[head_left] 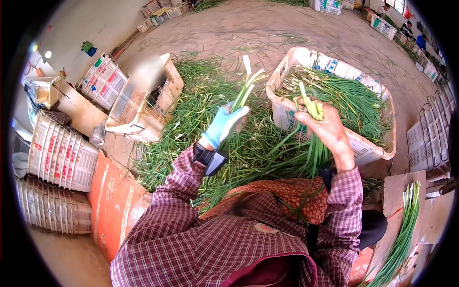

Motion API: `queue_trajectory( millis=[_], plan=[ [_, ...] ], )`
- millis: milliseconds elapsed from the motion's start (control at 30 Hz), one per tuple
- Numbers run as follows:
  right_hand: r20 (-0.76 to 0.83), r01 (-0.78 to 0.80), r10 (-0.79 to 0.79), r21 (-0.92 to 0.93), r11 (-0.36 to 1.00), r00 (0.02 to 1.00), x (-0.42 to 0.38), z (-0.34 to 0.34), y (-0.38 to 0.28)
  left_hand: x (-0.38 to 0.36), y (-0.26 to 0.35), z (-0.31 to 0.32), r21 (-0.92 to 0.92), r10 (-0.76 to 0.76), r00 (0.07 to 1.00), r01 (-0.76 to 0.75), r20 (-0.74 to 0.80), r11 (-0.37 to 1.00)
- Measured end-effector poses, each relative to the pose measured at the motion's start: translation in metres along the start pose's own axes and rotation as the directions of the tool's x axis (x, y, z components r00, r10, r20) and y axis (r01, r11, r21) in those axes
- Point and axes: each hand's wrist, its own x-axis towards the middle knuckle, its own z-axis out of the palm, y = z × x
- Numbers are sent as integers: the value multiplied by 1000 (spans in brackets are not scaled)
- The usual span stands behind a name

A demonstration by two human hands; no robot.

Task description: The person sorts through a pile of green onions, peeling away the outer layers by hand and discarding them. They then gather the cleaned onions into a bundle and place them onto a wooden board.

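Observation:
My left hand (224, 125), in a light blue glove, is closed round a few pale-stemmed green stalks (246, 90) that point upward. To the right, my bare right hand (326, 128) grips a bunch of green stalks (313, 109), its white ends up and its leaves hanging below the hand. This hand is at the near left side of a white crate (389, 138) that holds many green stalks (346, 94). Loose green leaves (248, 160) lie in a thick heap on the floor beneath both hands.
White crates (143, 119) stand at the left, with stacked crates (62, 153) nearer. An orange board (112, 191) is at lower left. Green stalks (404, 229) lie on a board at lower right. More crates (430, 134) stand at the right; people (406, 29) are far off.

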Motion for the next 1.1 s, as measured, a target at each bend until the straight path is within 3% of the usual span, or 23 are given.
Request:
queue_trajectory(
  millis=[33, 67, 167, 233, 367, 400, 433, 500, 533, 567, 633, 700, 800, 900, 933, 1033, 1067, 1100],
  plan=[
    [-70, 9, -22, -182, 983, 997, 2, 4, 4, -1, 0, 4, -1, 0, 1000, 0, 0, 1000],
    [-171, -61, 20, -239, 969, 985, 3, 11, -5, -1, 1, 9, 42, 51, 999, -50, -10, 998],
    [-309, 43, -84, -138, 989, 947, 7, 31, -8, -1, -8, 23, 10, 131, 991, -132, 18, 991],
    [-300, -4, -35, -130, 992, 953, 9, 44, -11, 4, -18, 39, 234, 338, 938, -314, -71, 920],
    [-340, 41, -124, -240, 970, 932, 18, 55, -3, -7, -12, 68, 446, 375, 926, -316, -46, 837],
    [-351, 15, -95, -224, 974, 931, 20, 54, 2, -5, -17, 73, 381, 457, 889, -415, -22, 826],
    [-361, -11, -66, -208, 978, 930, 21, 54, 8, -9, -14, 73, 381, 457, 889, -416, -22, 826],
    [-385, 49, -110, -166, 985, 916, 19, 53, 11, -26, 10, 73, -50, 127, 985, -121, 114, 991],
    [-360, -12, -10, -59, 998, 933, 17, 51, 10, -32, 20, 75, -149, 68, 987, -45, 149, 988],
    [-323, -77, 88, 47, 996, 942, 16, 48, 10, -31, 18, 74, -148, 68, 986, -46, 149, 988],
    [-320, -57, 66, 37, 998, 945, 17, 46, 22, -27, 12, 71, -268, -20, 983, 70, 183, 961],
    [-254, -79, 107, 118, 990, 961, 16, 44, 28, -24, 9, 70, -324, -22, 981, 85, 195, 942],
    [-312, -56, 96, 134, 989, 945, 12, 33, 37, -19, 9, 63, -425, -25, 976, 116, 215, 898],
    [-413, -191, 140, -84, 978, 900, 11, 11, 53, -18, 12, 57, -466, -8, 986, 86, 167, 881],
    [-461, -215, 103, -196, 957, 881, 10, 4, 56, -16, 10, 55, -447, 56, 992, 2, 116, 895],
    [-505, -152, -212, -586, 796, 837, 10, -11, 77, -17, 10, 51, -358, 104, 990, -63, 99, 932],
    [-504, -152, -212, -586, 796, 837, 10, -11, 66, -16, 9, 50, -329, 94, 990, -55, 103, 943],
    [-541, -108, -189, -469, 876, 819, 7, -7, 43, -16, 7, 52, -330, 90, 991, -51, 104, 943]
  ],
)
